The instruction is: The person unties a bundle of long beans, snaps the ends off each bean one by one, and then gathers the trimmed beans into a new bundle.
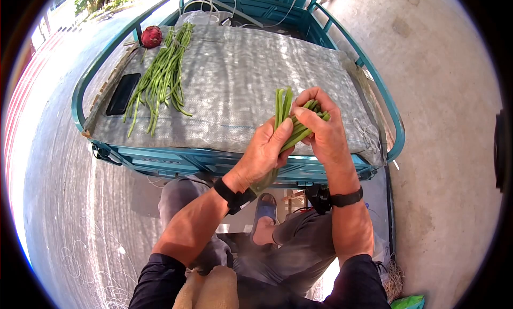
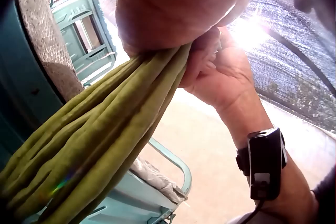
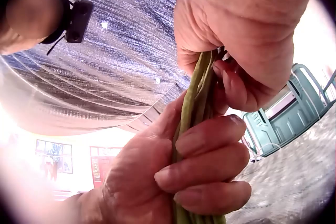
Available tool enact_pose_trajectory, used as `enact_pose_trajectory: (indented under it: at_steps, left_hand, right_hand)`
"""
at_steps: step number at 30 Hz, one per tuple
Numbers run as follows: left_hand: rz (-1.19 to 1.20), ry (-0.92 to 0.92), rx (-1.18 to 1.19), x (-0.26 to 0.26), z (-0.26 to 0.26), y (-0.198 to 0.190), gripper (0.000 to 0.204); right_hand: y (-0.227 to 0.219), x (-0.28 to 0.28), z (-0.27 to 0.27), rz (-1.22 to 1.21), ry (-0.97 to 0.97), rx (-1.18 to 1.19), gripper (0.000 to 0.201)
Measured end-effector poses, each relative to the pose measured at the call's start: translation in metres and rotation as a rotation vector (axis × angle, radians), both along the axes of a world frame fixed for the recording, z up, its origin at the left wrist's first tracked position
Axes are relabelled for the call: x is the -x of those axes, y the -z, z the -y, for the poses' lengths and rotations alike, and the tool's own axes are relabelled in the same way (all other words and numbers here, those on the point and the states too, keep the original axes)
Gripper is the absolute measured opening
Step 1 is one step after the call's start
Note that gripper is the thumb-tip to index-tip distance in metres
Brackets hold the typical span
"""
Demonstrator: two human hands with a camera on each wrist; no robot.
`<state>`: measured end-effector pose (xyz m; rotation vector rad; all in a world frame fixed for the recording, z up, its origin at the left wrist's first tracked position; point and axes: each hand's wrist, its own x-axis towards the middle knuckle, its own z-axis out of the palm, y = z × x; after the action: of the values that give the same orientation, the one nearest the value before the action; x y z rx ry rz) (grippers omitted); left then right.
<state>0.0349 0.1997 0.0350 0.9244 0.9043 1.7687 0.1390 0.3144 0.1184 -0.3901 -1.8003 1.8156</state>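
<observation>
My left hand (image 1: 262, 150) grips a bunch of long green beans (image 1: 297, 136), thumb laid across them. Several bean ends stand up above this thumb, while others slant toward my right hand (image 1: 327, 128). That hand's fingers and thumb are bent around the upper ends and pinch them. In the left wrist view the lengths of the beans (image 2: 100, 134) hang down from the fist. The right wrist view shows left fingers (image 3: 210, 163) wrapped around the bunch, with the right hand (image 3: 241, 29) close above, hiding the tips.
On the grey woven sheet (image 1: 235, 84) over the teal cart bed lie a second pile of long beans (image 1: 163, 74), a red dragon fruit (image 1: 152, 36) and a black phone (image 1: 123, 94). Teal side rails (image 1: 382, 95) border the bed. My legs are below its front edge.
</observation>
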Motion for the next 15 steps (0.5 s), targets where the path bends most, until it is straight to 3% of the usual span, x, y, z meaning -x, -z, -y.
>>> enact_pose_trajectory:
  at_steps: [9,15]
  left_hand:
    - [-0.040,-0.037,-0.024,-0.002,0.009,-0.016,0.055]
    - [-0.093,0.026,-0.020,0.006,0.010,-0.008,0.051]
  right_hand:
    - [-0.001,0.005,0.006,-0.004,-0.013,-0.012,0.024]
    - [-0.003,0.005,0.009,0.031,-0.023,0.015,0.019]
